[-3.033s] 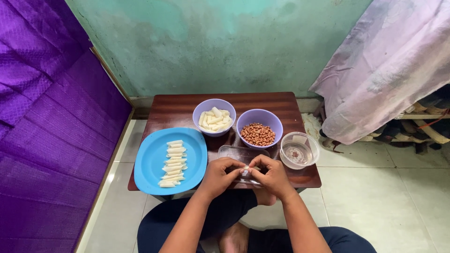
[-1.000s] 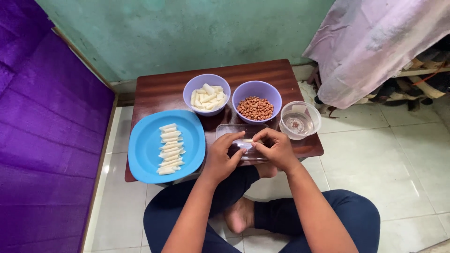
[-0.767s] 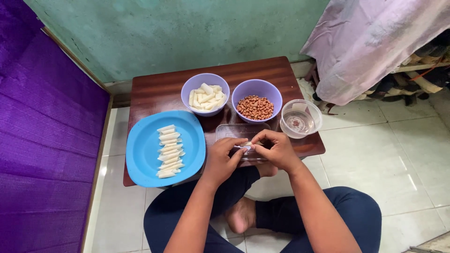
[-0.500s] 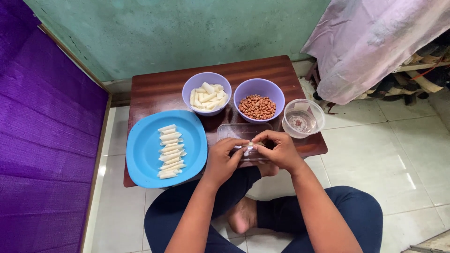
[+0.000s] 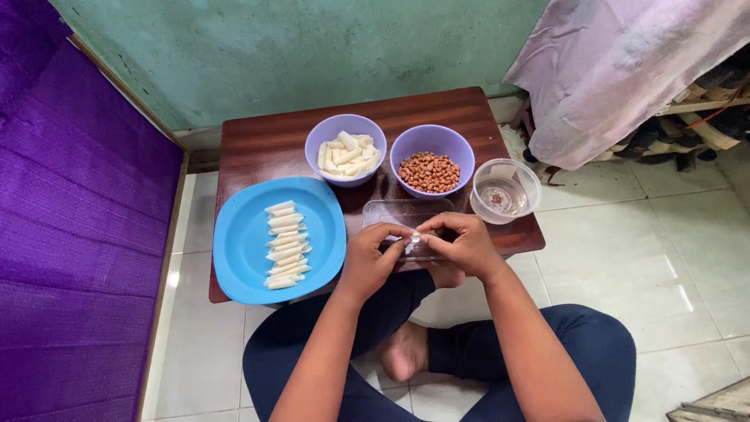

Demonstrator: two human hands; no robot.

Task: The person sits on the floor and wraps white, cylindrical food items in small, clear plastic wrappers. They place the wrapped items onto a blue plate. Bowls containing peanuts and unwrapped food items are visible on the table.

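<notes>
1. Small white wrapper piece (image 5: 416,235), pinched between fingertips of left hand (image 5: 373,258) and right hand (image 5: 466,244), above clear flat container (image 5: 406,215).
2. Beside: blue plate (image 5: 242,258) with row of white rolls (image 5: 285,244); purple bowl of white strips (image 5: 345,148); purple bowl of peanuts (image 5: 431,160); clear water cup (image 5: 504,191).
3. Low dark wooden table (image 5: 266,141) on white tiled floor (image 5: 687,258).
4. Green wall (image 5: 312,47) behind; purple fabric (image 5: 70,234) left; pale cloth (image 5: 625,70) right.
</notes>
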